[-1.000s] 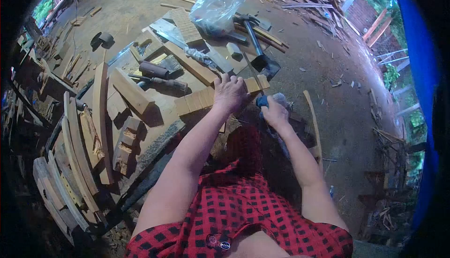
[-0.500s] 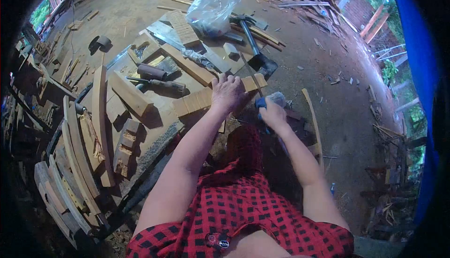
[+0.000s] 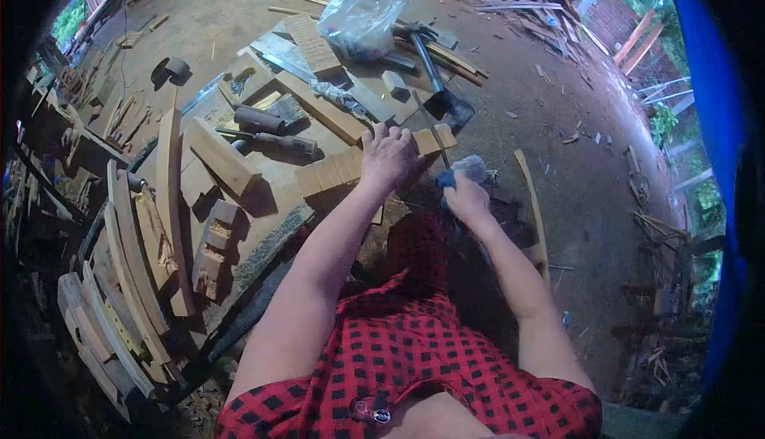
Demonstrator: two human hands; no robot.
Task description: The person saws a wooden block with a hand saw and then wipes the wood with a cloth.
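My left hand (image 3: pixel 388 157) grips a wooden block (image 3: pixel 331 172) from above, fingers curled over its far edge. Several thin lines run across the block's face. Around the blue handle (image 3: pixel 447 178) of a handsaw, my right hand (image 3: pixel 468 199) is closed. The narrow saw blade (image 3: pixel 435 135) crosses the block near its right end and points away from me. Just beyond the block, a hammer (image 3: pixel 431 68) and a dark flat piece (image 3: pixel 453 109) lie close to the blade's tip.
A low work board (image 3: pixel 275 200) carries wooden pieces, a wood-handled tool (image 3: pixel 285 146) and a clear plastic bag (image 3: pixel 362 21). Curved wood strips (image 3: pixel 169 200) lie at left. One long strip (image 3: pixel 532 208) is right of my right hand. Scrap wood piles (image 3: pixel 526 13) stand farther off.
My right hand and the saw have shifted slightly back toward me, the blade still across the block. My left hand keeps its hold on the block.
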